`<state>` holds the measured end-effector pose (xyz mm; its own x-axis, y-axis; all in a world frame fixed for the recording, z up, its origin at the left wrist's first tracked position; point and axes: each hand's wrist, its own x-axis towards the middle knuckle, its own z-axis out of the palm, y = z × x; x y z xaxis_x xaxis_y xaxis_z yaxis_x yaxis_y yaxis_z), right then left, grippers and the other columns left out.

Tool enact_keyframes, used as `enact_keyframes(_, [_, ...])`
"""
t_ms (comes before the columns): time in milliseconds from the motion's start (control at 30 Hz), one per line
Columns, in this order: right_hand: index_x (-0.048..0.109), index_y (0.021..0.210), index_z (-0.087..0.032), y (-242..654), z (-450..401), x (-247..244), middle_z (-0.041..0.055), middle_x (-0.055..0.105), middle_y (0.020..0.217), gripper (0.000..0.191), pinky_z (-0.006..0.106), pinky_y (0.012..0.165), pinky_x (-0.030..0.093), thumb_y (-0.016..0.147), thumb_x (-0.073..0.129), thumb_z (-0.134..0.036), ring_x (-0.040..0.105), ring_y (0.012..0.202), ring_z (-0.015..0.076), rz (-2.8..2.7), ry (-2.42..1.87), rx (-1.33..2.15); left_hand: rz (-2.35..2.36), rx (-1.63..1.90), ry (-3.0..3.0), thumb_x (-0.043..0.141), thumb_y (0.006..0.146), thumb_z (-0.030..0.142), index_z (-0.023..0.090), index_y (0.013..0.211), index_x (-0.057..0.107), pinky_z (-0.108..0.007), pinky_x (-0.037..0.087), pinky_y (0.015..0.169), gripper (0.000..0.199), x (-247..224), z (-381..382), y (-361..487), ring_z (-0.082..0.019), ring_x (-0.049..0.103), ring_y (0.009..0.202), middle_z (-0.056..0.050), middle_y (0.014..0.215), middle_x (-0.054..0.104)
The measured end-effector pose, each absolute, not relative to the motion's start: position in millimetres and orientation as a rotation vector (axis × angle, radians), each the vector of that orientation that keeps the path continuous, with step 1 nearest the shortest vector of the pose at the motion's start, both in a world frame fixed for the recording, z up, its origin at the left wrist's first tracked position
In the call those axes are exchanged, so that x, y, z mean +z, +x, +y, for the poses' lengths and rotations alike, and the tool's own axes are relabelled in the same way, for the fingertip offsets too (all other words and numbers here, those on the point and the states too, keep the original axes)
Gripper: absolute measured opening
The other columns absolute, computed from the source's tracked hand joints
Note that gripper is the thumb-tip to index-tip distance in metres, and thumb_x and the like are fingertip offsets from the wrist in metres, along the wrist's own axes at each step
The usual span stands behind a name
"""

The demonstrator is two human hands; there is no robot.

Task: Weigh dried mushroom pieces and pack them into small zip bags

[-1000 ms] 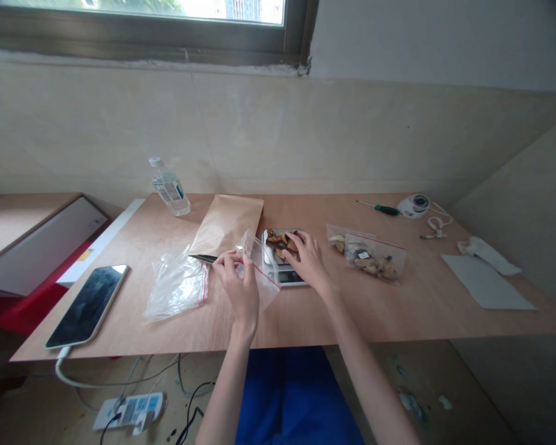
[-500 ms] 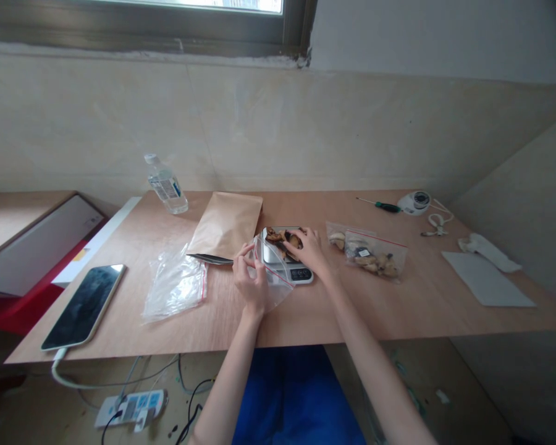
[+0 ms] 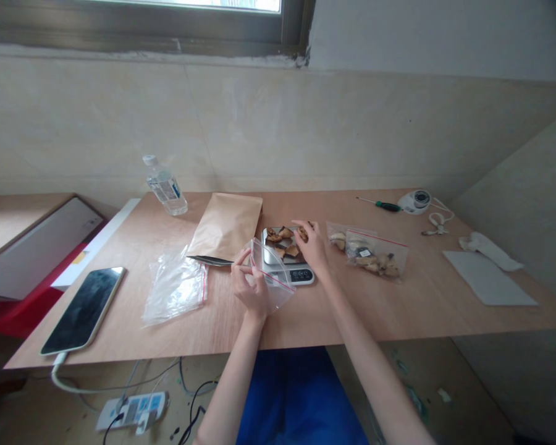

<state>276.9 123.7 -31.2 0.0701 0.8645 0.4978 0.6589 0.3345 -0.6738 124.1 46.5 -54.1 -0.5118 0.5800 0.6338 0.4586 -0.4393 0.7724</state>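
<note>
While the clear plastic zip bag (image 3: 276, 292) leans over the front-left of the white scale (image 3: 302, 275), its red strip slanting down rightward, the left hand (image 3: 250, 284) pinches it! Brown, curled dried slices (image 3: 286, 233) lie at mixed angles on the scale; at its right edge, the right hand (image 3: 309, 242) grips some. Behind, a flat tan paper pouch (image 3: 228, 224) on the table (image 3: 315, 321)!

The table (image 3: 417, 315) carries a scale (image 3: 301, 276) and phone (image 3: 83, 311).
</note>
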Motion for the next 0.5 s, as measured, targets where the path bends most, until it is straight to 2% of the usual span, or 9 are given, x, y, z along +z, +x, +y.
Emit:
enact_keyframes(100, [0.062, 0.112, -0.022, 265.3, 104.9, -6.9, 0.0068, 0.054, 0.097, 0.029, 0.032, 0.086, 0.046, 0.085, 0.053, -0.024, 0.056, 0.09, 0.0187, -1.541, -1.314, 0.331, 1.642, 2.094, 1.5, 0.046, 0.083, 0.019, 0.02, 0.07, 0.044, -0.039, 0.045, 0.089, 0.013, -54.8, 46.1, 123.9, -0.021, 0.06, 0.104, -0.01, 0.109, 0.065])
enact_keyframes(167, [0.058, 0.117, -0.023, 253.3, 87.9, 9.9, 0.0053, 0.058, 0.098, 0.032, 0.03, 0.082, 0.048, 0.087, 0.052, -0.028, 0.058, 0.085, 0.0167, -1.475, -1.223, 0.499, 1.642, 2.091, 1.494, 0.045, 0.083, 0.02, 0.02, 0.07, 0.044, -0.039, 0.045, 0.09, 0.013, -55.2, 46.0, 124.0, -0.021, 0.06, 0.105, -0.01, 0.11, 0.065])
enact_keyframes(300, [0.044, 0.133, -0.029, 229.9, 60.6, 26.0, 0.0038, 0.06, 0.11, 0.052, 0.029, 0.082, 0.049, 0.083, 0.058, -0.028, 0.06, 0.091, 0.0159, -1.567, -1.089, 0.811, 1.614, 2.092, 1.431, 0.046, 0.085, 0.025, 0.019, 0.073, 0.049, -0.038, 0.045, 0.088, 0.014, -56.7, 45.8, 124.9, -0.022, 0.06, 0.104, -0.01, 0.11, 0.065])
enact_keyframes(400, [0.037, 0.138, -0.027, 221.0, 52.5, 25.4, 0.0063, 0.06, 0.115, 0.064, 0.031, 0.085, 0.049, 0.079, 0.063, -0.028, 0.061, 0.095, 0.0173, -1.693, -1.114, 0.929, 1.6, 2.083, 1.29, 0.045, 0.086, 0.029, 0.018, 0.077, 0.053, -0.036, 0.047, 0.084, 0.016, -57.7, 45.4, 125.5, -0.022, 0.061, 0.103, -0.011, 0.109, 0.065])
enact_keyframes(500, [0.046, 0.131, -0.024, 221.5, 54.8, 22.6, 0.008, 0.059, 0.119, 0.046, 0.032, 0.089, 0.047, 0.086, 0.054, -0.033, 0.058, 0.105, 0.0186, -1.769, -1.105, 0.89, 1.584, 2.088, 1.177, 0.043, 0.086, 0.029, 0.018, 0.076, 0.053, -0.035, 0.048, 0.083, 0.018, -57.8, 45.1, 125.0, -0.022, 0.06, 0.105, -0.011, 0.109, 0.065])
